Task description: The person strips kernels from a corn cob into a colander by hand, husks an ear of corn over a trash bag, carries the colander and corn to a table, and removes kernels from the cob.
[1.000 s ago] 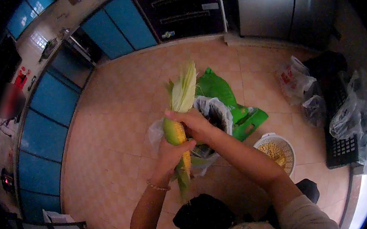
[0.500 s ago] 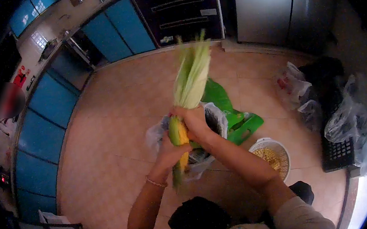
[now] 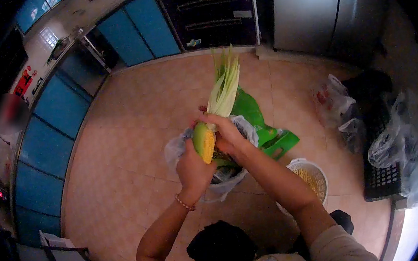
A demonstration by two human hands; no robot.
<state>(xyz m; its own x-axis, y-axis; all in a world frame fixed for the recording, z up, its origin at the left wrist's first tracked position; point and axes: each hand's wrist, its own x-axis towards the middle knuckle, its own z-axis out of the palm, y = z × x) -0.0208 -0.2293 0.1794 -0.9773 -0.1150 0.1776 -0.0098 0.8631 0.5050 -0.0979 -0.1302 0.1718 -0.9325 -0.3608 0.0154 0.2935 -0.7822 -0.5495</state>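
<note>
Left grip (image 3: 191,167) clasps the corncob (image 3: 208,148), right grip (image 3: 226,131) clenches its husk (image 3: 224,91).

The long, plump ear of corn (image 3: 210,148) shows bright yellow kernels in neat rows, bordered by a smooth mid-green husk leaf (image 3: 199,137); the long, papery, peeled-back husk (image 3: 224,90) is streaked pale green and cream. A thin beaded bracelet (image 3: 185,203) is reddish brown. The crumpled plastic bin liner (image 3: 175,155) is a translucent whitish grey, and the flat plastic bag (image 3: 250,110) vivid green. Yellow kernels colour the round, perforated white plastic basket (image 3: 325,180). Square floor tiles (image 3: 122,152) make a pinkish-orange grid, edged by glossy blue cabinet doors (image 3: 48,143). The latticed plastic crate (image 3: 383,183) is black, the tall metal fridge (image 3: 305,12) silver-grey.
</note>
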